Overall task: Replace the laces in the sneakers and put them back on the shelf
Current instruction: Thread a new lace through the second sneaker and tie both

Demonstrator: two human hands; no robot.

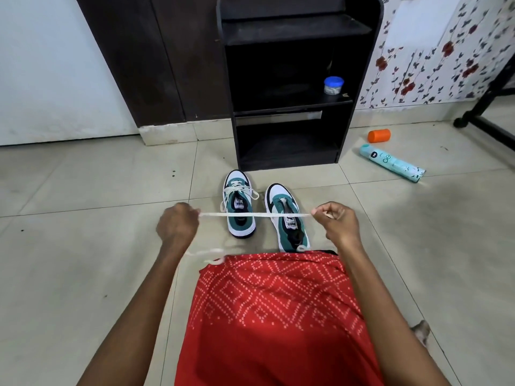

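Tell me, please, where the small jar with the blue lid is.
In the head view, the jar stands on the middle board of the black shelf unit, at its right end.

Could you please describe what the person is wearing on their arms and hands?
The left hand and right hand wear no gloves. No sleeves are in view along either arm, and neither wrist shows a watch or bangle.

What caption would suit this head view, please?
Left hand and right hand stretch a white lace above two teal sneakers.
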